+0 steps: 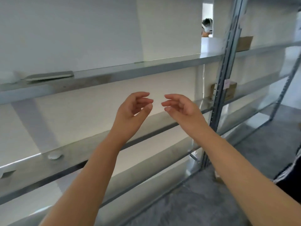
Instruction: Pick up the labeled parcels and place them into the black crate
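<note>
One flat grey packet (pixel 50 76), possibly a parcel, lies at the upper shelf's (pixel 146 67) left end. Left hand (pixel 133 106) and right hand (pixel 180 106) hover mid-air, fingers loosely curled, apart, holding nothing. Brown boxes (pixel 244 43) sit far right. No black crate in view. Judged step: the reach. Next, a grasp on one parcel.

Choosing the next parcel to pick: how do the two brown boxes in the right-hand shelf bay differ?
The upper box sits on the higher shelf, right of the upright post; the lower box sits one shelf down, partly hidden behind that post. A pink tag shows at the lower box, whether on box or post I cannot tell; the upper box shows none. Both are brown cardboard.
</note>
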### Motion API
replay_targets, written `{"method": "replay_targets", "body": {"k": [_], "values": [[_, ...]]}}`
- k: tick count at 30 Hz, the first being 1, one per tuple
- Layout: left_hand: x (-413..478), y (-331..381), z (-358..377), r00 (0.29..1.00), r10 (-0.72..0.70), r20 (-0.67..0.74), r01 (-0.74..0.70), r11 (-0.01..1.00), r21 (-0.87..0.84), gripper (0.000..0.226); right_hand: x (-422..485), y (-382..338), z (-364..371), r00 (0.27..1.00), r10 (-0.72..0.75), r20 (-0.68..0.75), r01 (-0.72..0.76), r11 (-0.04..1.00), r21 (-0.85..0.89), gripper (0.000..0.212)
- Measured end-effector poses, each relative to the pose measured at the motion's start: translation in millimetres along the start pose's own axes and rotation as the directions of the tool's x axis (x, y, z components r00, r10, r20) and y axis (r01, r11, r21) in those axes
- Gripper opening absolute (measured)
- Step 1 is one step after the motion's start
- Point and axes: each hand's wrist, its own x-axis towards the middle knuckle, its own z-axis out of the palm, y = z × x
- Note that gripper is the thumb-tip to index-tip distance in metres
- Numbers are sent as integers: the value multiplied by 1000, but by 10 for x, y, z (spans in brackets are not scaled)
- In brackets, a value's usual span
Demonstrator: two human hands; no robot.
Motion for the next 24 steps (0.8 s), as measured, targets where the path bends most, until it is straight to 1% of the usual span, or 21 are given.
{"method": "replay_targets", "body": {"k": [6,9,12,15,18,20,24], "values": [[406,-35,1047,985,4,174,9,998,-69,25,-28,342,-926,981,21,-192,-28,999,-33,31],[629,-91,1496,961,27,275,-5,997,-82,24,-60,538,-1296,962,42,-269,-61,996,-61,32],[873,-158,1950,932,75,355,-27,990,-140,24,-39,699,-1659,932,69,-357,-108,990,-89,31],[1199,-204,2375,894,134,427,-58,981,-185,25,57,799,-1996,884,51,-465,-120,986,-120,30],[1539,-255,2761,860,182,477,-66,966,-250,27,205,914,-2303,845,45,-533,-143,979,-145,30],[1722,-334,3011,838,202,507,-41,950,-310,27,294,1029,-2493,809,55,-586,-176,973,-151,30],[2001,-560,3566,787,231,572,9,923,-385,24,316,1284,-2877,707,61,-704,-217,967,-135,26]]}}
